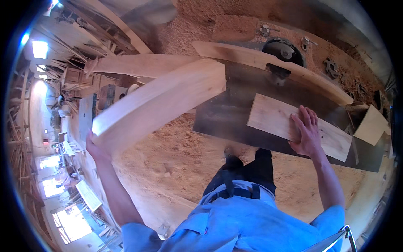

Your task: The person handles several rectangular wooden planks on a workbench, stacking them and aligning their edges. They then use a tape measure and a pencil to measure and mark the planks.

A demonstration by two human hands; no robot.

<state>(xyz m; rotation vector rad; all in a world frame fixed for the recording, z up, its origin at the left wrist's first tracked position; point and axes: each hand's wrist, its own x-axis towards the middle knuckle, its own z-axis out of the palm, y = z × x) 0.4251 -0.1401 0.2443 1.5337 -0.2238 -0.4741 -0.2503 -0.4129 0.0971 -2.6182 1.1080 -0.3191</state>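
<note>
- Windows (71,224), bright, at the far left, beside timber stacked along the wall.
- Left hand (98,149) closed on the lower left end of a thick pale plank (163,105), raised at a slant and blurred along its lower part.
- Plank's upper right end at the left edge of a dark metal machine table (222,115); whether touching or just above, impossible to tell.
- Reddish sawdust (168,155) thick on the floor below.
- Short flat board (268,111) lying on the table, near side of a long wooden fence (321,83).
- Cutter opening (278,72) in that fence, with a black round housing (284,49) behind.
- Right hand (308,132) laid on the short board, fingers spread, not wrapped around it.
- Toothed metal cutter head (331,67), loose in sawdust beyond the fence.
- Pale offcut (371,126) at the table's right end.
- Step in hand, seemingly: handling boards at the machine, one lifted, one steadied.
- Next move, probably calling for firm support of the plank's weight and fingers well clear of the cutter.
</note>
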